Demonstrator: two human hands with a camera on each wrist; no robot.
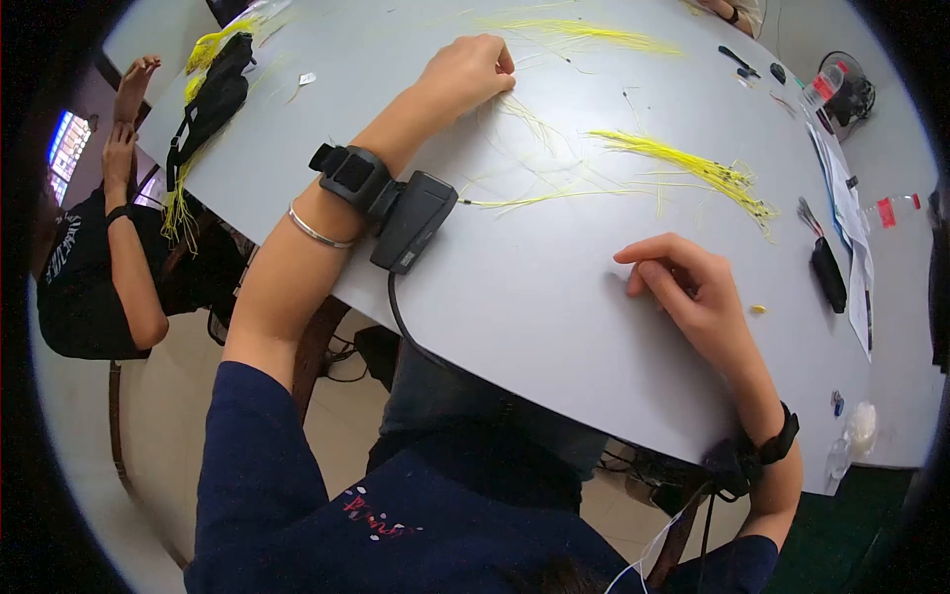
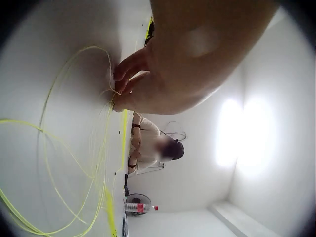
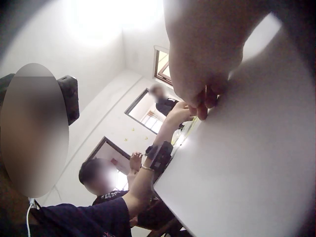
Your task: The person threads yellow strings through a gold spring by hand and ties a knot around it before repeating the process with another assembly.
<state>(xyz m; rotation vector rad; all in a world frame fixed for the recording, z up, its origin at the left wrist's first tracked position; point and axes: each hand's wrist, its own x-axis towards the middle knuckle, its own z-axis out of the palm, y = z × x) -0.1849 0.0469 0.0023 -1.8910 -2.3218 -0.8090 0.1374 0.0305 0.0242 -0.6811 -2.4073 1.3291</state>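
Observation:
At the far side of the table my left hand [image 1: 467, 69] pinches the ends of some thin yellow wires between thumb and fingers. In the left wrist view these wires [image 2: 43, 131] loop away from the fingertips over the tabletop. Loose strands [image 1: 554, 201] trail back toward the middle of the table. My right hand [image 1: 698, 287] is low over the near right part, its fingers loosely bent with nothing in them. Beyond it lies a bundle of yellow wires [image 1: 693, 163] with small dark ends.
Another yellow wire bundle [image 1: 594, 35] lies at the far edge, and a black pouch [image 1: 213, 99] with more wires at the left. Papers [image 1: 846, 218], a black-handled item [image 1: 827, 274] and bottles [image 1: 891, 210] line the right side. Other people stand or sit around the table [image 1: 515, 317].

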